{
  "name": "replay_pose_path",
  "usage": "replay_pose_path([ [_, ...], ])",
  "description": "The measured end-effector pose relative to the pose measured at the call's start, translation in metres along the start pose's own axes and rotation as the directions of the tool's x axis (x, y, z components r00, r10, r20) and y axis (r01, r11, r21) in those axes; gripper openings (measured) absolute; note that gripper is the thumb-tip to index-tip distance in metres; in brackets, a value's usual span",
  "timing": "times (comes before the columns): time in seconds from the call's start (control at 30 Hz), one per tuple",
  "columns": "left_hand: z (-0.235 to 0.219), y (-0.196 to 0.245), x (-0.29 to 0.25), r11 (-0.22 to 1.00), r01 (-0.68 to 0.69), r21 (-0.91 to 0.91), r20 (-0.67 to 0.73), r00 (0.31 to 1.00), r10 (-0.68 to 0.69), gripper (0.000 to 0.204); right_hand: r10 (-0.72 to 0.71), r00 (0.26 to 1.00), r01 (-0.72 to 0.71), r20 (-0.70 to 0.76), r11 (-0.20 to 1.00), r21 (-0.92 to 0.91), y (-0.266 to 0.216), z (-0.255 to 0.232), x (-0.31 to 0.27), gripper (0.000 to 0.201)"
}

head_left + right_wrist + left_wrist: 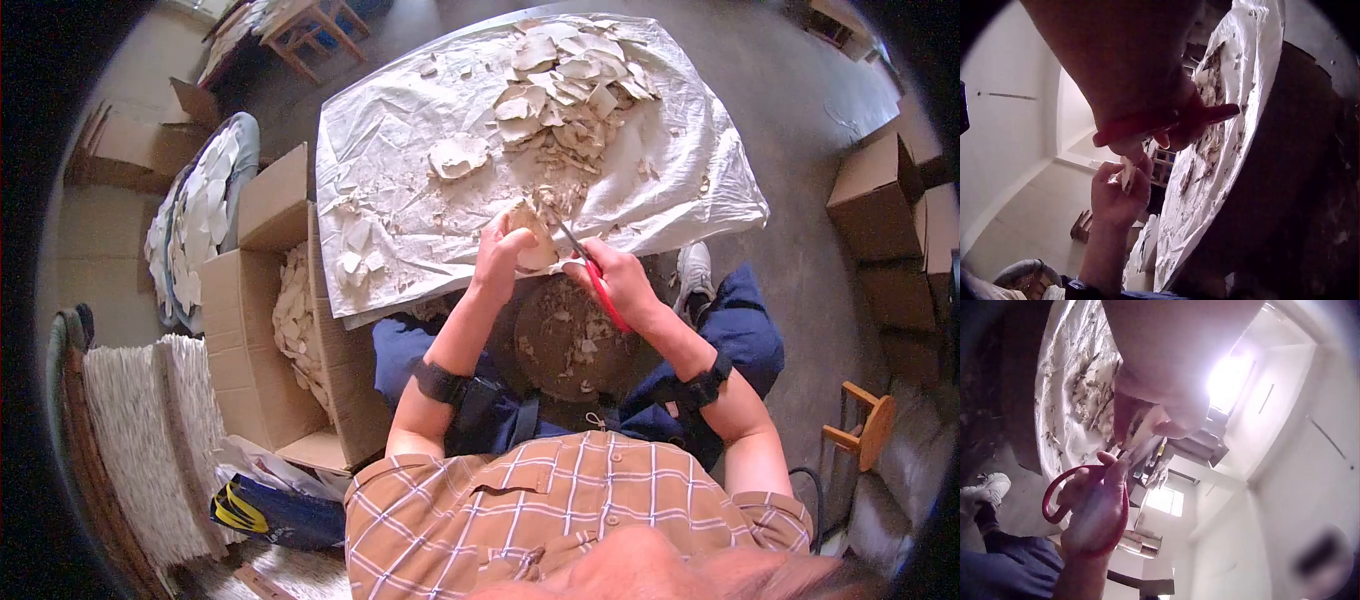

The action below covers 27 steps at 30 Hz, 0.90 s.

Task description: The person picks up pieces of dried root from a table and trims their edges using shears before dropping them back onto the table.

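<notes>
Pale piece (537, 248) is pinched between thumb and bent fingers of the left hand (500, 253), over the near edge of the white cloth (705, 195). Just to its right, red-handled scissors (604, 296) are gripped by the right hand (622, 285), fingers curled round the handles, blades pointed at the piece. Farther off, flakes are heaped (570, 90); at left, more are held in a cardboard box (232, 330).

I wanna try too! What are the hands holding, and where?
The right hand holds scissors by the red handles; the left hand pinches a pale piece by one edge.
</notes>
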<state>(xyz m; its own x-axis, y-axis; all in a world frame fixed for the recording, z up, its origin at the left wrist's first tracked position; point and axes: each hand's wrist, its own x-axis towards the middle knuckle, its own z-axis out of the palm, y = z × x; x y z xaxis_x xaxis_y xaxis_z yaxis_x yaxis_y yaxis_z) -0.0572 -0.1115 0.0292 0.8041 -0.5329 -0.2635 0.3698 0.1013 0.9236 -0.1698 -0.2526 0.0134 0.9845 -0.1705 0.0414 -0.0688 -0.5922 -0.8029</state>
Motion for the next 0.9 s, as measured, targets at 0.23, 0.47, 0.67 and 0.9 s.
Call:
replay_pose_path([
  [0.23,-0.002,0.010,-0.004,0.997,0.002,0.076,0.185,0.983,-0.016,0.034,-0.094,0.989,0.067,-0.114,0.973,-0.222,-0.006,-0.014,0.001,0.037],
  [0.47,-0.009,0.012,-0.001,0.974,-0.054,0.221,0.343,0.939,-0.026,0.034,-0.142,0.986,0.115,-0.082,0.955,-0.273,-0.016,-0.028,-0.002,0.038],
  [0.67,-0.019,0.022,-0.001,0.985,0.081,0.150,0.420,0.897,-0.137,0.031,-0.126,0.992,0.127,0.017,0.972,-0.200,-0.010,-0.033,-0.003,0.035],
  [0.9,-0.027,0.020,0.006,0.994,0.003,0.111,0.185,0.982,-0.024,0.037,-0.141,0.984,0.123,-0.109,0.979,-0.162,-0.014,-0.033,-0.003,0.039],
])
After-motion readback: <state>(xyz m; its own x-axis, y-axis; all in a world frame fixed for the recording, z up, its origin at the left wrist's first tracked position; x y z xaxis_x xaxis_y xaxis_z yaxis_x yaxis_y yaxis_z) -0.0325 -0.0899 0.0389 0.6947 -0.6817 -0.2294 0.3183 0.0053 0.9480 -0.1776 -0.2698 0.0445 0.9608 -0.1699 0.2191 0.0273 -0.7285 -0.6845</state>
